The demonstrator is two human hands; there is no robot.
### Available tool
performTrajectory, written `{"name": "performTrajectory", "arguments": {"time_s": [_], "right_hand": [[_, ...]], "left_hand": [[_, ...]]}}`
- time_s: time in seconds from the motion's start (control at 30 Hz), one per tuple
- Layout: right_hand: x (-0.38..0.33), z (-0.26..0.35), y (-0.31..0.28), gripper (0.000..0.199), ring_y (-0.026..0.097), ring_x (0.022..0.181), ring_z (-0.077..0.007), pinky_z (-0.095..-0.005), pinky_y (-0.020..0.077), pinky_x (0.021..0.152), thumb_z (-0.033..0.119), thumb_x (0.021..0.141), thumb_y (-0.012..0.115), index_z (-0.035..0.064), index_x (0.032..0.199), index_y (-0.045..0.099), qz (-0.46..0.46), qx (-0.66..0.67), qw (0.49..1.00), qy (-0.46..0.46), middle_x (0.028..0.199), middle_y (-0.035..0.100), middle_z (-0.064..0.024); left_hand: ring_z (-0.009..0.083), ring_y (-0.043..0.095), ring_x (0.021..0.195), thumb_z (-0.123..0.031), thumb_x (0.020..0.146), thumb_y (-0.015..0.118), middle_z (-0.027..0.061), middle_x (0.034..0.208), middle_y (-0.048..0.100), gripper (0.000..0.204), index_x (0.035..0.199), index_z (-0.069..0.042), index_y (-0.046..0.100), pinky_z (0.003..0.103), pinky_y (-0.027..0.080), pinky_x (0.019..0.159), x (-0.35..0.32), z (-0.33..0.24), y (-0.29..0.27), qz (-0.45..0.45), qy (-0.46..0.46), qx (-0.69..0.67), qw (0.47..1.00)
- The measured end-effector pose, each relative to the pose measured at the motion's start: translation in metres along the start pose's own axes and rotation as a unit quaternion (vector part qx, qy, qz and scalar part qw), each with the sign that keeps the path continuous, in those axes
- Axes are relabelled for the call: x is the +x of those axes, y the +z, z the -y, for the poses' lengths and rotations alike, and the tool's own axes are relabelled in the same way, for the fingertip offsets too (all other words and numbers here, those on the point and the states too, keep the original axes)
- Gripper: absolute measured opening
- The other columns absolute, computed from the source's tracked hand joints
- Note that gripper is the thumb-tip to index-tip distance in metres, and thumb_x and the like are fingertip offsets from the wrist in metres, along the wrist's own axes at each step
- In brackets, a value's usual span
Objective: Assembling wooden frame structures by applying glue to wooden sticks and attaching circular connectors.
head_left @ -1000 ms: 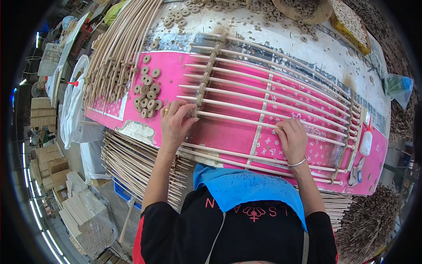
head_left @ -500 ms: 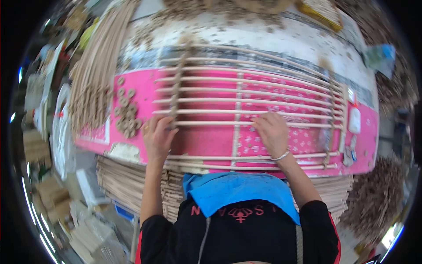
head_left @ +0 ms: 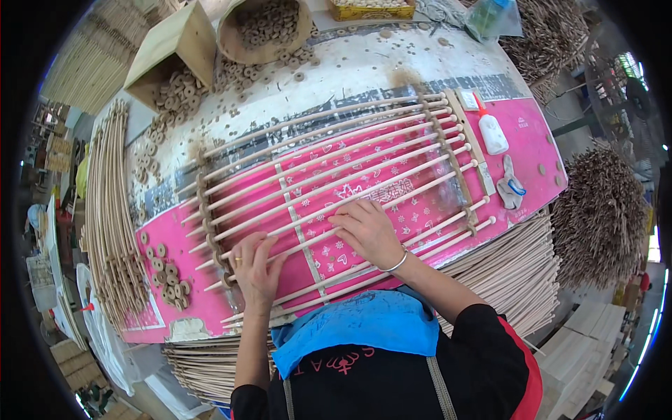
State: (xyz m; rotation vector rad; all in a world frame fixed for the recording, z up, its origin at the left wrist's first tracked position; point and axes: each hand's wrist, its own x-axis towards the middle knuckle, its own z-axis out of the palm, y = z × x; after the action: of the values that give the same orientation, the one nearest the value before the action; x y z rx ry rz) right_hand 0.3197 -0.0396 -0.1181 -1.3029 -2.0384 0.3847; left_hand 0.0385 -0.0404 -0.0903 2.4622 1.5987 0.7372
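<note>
Long pale wooden rods lie side by side across a pink patterned board. A knobbly brown crosspiece crosses them near their left ends, and a similar brown crosspiece near their right ends. My left hand is closed around one rod, just right of the left crosspiece. Farther along the same rod, my right hand pinches it, its upper fingers close to the neighbouring rod. My palms hide part of the grip. Two rods lie nearer my body, beyond a wider gap.
Loose brown rings lie at left beside a bundle of sticks. A wooden box and a round tub spill rings at the back. At right are a white glue bottle and a grey cloth.
The view has turned, so the rods now slant up to the right. My left hand has shifted from left of the crosspiece to its right side. My right hand stays near mid-rod.
</note>
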Motion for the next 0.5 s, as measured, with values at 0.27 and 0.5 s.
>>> {"name": "performTrajectory", "arguments": {"time_s": [0.27,0.5], "right_hand": [[-0.004,-0.011,0.006,0.015,0.062,0.103,-0.0270,-0.0411,0.0500,0.092,0.015,0.089,0.077,0.0084,0.102,0.074,0.030,0.036,0.999,0.005,0.104,0.067,-0.0064],[-0.003,-0.005,0.012,0.013,0.060,0.101,-0.0248,-0.0395,0.0496,0.089,0.017,0.090,0.076,0.0091,0.099,0.071,0.027,0.037,0.999,-0.011,0.101,0.064,-0.0056]], "left_hand": [[0.0334,0.057,0.132,-0.028,0.079,0.086,0.0126,0.138,0.063,0.046,0.117,-0.008,0.072,0.048,0.038,0.110,0.001,-0.009,0.020,0.067,0.034,-0.052,0.996],[0.0327,0.058,0.130,-0.027,0.080,0.085,0.0108,0.141,0.061,0.043,0.117,-0.009,0.072,0.048,0.038,0.110,0.003,-0.007,0.024,0.108,0.026,-0.045,0.993]]}}
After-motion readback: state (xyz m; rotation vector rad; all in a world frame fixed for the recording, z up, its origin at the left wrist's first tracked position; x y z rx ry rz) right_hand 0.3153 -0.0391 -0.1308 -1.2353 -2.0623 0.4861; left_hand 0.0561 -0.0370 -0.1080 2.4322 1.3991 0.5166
